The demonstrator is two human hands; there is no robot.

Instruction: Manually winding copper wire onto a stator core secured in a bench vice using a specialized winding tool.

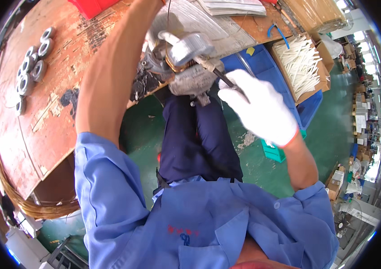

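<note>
My right hand [257,105], in a white glove, is closed around the black handle [225,78] of a crank. The crank joins a grey metal winding machine [192,80] at the table's edge, above my knees. Copper-coloured wire [177,67] lies wound around the machine's middle, next to a shiny rounded metal part [191,47]. A thin wire [168,20] rises from there toward the upper edge. My bare left forearm [114,67] reaches up past the machine's left side, and the hand itself lies beyond the picture.
Several grey metal rings [31,67] lie on the worn wooden table [60,80] at left. To the right are a blue bin [269,67] and a cardboard box of white sticks [300,65]. A green crate [273,151] stands low. Thick bundled wire [6,181] skirts the table's left edge.
</note>
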